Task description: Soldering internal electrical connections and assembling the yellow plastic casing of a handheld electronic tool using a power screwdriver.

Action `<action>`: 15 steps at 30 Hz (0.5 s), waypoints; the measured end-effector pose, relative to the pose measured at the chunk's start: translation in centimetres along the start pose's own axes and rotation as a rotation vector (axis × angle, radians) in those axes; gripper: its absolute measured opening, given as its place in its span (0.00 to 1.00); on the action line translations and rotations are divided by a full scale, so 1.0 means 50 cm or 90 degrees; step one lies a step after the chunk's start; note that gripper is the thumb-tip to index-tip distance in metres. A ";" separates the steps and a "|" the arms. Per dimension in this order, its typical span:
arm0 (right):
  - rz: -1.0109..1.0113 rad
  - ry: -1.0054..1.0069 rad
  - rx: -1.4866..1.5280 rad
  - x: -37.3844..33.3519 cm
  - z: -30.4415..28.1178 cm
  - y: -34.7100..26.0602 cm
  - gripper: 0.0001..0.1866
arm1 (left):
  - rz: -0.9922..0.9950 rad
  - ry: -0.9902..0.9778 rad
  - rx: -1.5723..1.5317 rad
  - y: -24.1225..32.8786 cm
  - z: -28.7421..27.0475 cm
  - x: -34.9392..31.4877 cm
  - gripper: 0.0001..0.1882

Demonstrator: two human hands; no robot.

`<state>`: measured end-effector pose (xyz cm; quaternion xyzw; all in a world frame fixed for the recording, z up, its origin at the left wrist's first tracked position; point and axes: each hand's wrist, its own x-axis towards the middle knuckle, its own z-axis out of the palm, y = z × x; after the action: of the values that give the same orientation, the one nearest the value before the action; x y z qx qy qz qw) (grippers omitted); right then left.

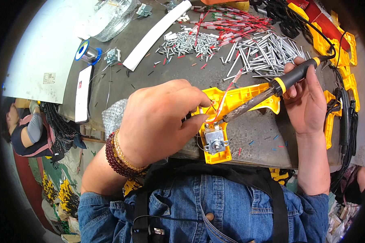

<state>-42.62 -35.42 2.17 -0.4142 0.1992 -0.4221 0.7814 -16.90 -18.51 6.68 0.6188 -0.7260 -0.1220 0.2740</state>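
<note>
My denim jacket [225,198] is nearest, with a black strap [279,210] down each side. Just past it, at the bench's edge, lies a yellow shell [253,96], open side up, with a metal block [215,141] at its near end. My left hand [160,113], beaded bracelets [119,156] at the wrist, bends over the shell; its thumb and forefinger come nearly together beside the red wires [221,106], though I can't tell whether a strand is pinched between them. The fingers of my right hand [306,99] are closed around the black handle of a soldering iron [298,75], its tip down at the block's upper end; whether it touches, I can't tell.

Beyond, on the dark bench [144,75], long screws [263,52] lie heaped beside a pile of short ones [188,43]. Past those are a bundle of red wire leads [241,26] and a white strip [156,34]. A blue-rimmed solder spool [83,52] stands farther left. Off beyond the bench's left side, another person [28,131] sits near black cables [57,125].
</note>
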 end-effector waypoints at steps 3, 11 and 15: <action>0.001 0.000 -0.001 0.000 0.001 -0.001 0.19 | -0.002 -0.002 0.004 0.002 -0.002 0.001 0.12; -0.003 -0.006 0.000 -0.001 0.002 -0.002 0.19 | -0.007 -0.005 -0.002 0.004 -0.004 0.001 0.12; -0.005 -0.009 0.003 -0.001 0.003 -0.003 0.19 | -0.005 -0.006 0.000 0.002 -0.003 0.002 0.12</action>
<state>-42.64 -35.37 2.38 -0.4163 0.1912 -0.4229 0.7818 -16.90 -18.58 6.88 0.6213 -0.7246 -0.1261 0.2704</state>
